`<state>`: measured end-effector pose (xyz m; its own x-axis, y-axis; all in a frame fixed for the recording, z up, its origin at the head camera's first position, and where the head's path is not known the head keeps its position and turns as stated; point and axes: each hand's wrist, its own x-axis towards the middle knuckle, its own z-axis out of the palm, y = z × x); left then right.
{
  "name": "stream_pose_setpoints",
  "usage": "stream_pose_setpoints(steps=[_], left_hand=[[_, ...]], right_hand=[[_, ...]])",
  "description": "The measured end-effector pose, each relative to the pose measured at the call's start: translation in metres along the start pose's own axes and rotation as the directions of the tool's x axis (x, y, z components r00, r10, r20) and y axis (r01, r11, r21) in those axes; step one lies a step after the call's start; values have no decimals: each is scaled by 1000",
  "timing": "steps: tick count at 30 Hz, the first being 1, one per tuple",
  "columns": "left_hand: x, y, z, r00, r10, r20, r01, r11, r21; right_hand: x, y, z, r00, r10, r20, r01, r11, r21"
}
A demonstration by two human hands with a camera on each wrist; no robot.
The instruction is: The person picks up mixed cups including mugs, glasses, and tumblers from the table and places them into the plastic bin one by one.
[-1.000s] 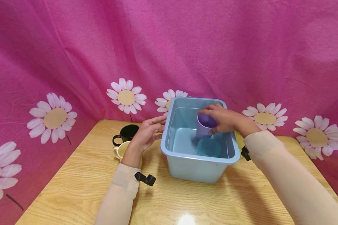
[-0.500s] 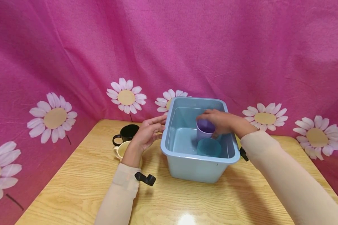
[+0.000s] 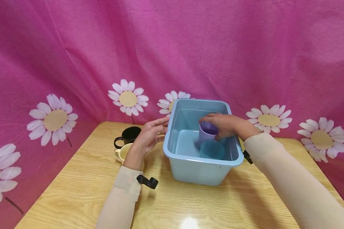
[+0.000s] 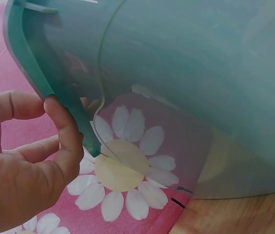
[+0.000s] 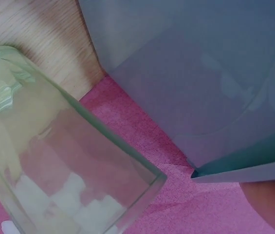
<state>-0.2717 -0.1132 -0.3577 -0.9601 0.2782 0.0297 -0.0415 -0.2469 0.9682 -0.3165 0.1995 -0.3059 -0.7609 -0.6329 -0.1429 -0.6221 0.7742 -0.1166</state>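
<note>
- We see the right hand (image 3: 227, 124), mid-frame, fingers curled round the purple cup (image 3: 207, 132) in the blue tub (image 3: 202, 173)
- Left hand (image 3: 150, 135) rests relaxed, fingers straight against its rim

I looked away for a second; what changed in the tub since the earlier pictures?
The right hand, gripping the lilac plastic cup, lowered it deeper into the pale blue plastic tub, beside the teal cup. The left hand stayed at the tub's rim; both mugs unmoved.
</note>
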Motion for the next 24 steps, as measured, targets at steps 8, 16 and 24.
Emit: stream_pose_setpoints(steps=[8,16,24], left_hand=[[0,1,0,1000,5,4,-5,1000,2],[0,-1,0,1000,4,3,-4,1000,0],[0,-1,-1,1000,5,7,-5,1000,6]], right_hand=[[-1,-2,-2,1000,-15,24,14,1000,12],[-3,-3,-1,999,5,32,-6,1000,19],[-7,-5,-7,999,-32,-26,32,999,-3]])
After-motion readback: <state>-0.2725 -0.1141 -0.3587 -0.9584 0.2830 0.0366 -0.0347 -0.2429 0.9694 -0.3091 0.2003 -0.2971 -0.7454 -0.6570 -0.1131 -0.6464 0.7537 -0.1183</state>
